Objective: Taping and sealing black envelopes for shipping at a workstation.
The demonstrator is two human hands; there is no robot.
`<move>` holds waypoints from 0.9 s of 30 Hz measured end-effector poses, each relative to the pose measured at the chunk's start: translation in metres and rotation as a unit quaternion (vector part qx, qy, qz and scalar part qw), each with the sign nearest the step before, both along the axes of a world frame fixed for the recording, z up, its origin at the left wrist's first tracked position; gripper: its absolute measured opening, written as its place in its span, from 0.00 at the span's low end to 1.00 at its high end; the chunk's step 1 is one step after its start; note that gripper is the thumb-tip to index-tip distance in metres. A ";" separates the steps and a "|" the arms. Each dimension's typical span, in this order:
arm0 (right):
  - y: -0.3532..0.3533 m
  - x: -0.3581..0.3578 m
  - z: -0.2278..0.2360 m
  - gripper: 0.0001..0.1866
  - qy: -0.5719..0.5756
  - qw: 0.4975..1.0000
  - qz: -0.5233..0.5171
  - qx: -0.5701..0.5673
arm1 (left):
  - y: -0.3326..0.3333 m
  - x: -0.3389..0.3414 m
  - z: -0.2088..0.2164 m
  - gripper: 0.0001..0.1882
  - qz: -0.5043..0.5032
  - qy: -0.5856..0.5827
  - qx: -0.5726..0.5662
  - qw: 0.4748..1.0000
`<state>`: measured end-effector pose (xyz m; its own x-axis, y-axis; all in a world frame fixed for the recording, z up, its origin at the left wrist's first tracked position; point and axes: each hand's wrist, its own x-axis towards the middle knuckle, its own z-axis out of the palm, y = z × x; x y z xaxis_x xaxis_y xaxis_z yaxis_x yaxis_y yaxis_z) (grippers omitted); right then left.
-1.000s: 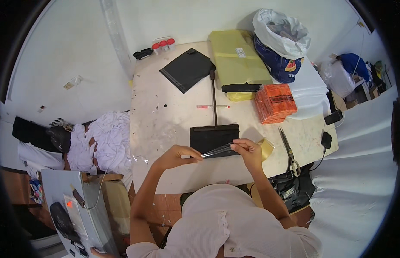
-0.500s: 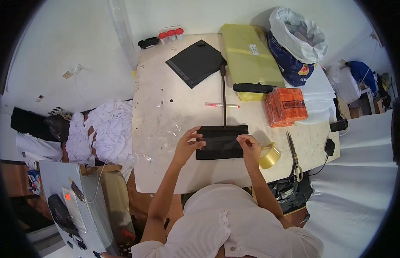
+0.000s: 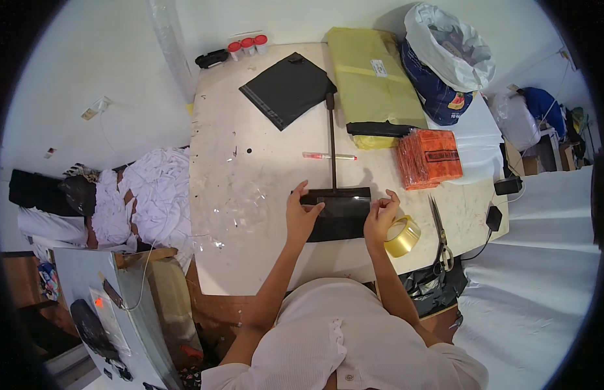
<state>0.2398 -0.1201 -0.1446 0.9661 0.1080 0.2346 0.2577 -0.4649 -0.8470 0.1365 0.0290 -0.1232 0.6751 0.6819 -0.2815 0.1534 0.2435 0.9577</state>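
Note:
A flat black plastic-wrapped package (image 3: 337, 229) lies near the front of the table. From its far edge a thin dark rod (image 3: 334, 146) with a thicker end runs away from me. Across the package's upper part shows a glossy band that looks like a strip of clear tape (image 3: 346, 203). My left hand (image 3: 301, 218) is at the package's left side, thumb stretched over the black surface and fingers apart from it. At the right edge, my right hand (image 3: 378, 220) has thumb and fingertips together at the band's end. A roll of tape (image 3: 412, 242) stands right beside that hand.
Scissors (image 3: 441, 237) and a stack of orange packets (image 3: 432, 159) are to the right. Behind lie a pen (image 3: 330, 156), a black plastic mailer (image 3: 285, 91), a yellow package (image 3: 373, 84) and a large bag (image 3: 438, 97). White cloth (image 3: 155, 201) is heaped at left.
My left hand has moved right, with its thumb now further over the package. The right hand has shifted slightly outward, its fingers raised. The view has tilted a little.

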 end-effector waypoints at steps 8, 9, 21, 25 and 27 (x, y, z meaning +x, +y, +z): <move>0.008 -0.005 -0.003 0.07 -0.051 0.977 -0.001 -0.205 | -0.004 -0.005 -0.014 0.15 0.040 0.058 0.158 0.985; 0.008 -0.004 -0.005 0.05 -0.051 0.976 0.012 -0.212 | -0.004 -0.006 -0.015 0.15 0.041 0.059 0.157 0.985; 0.007 -0.008 -0.006 0.08 -0.091 0.939 0.038 -0.329 | -0.008 -0.010 -0.019 0.12 0.028 0.085 0.200 0.976; -0.003 -0.006 -0.009 0.12 -0.099 0.938 -0.008 -0.332 | -0.010 -0.009 -0.019 0.11 0.024 0.105 0.231 0.967; -0.004 -0.013 0.005 0.19 -0.142 0.953 0.090 -0.252 | -0.008 -0.011 -0.024 0.11 0.025 0.110 0.255 0.960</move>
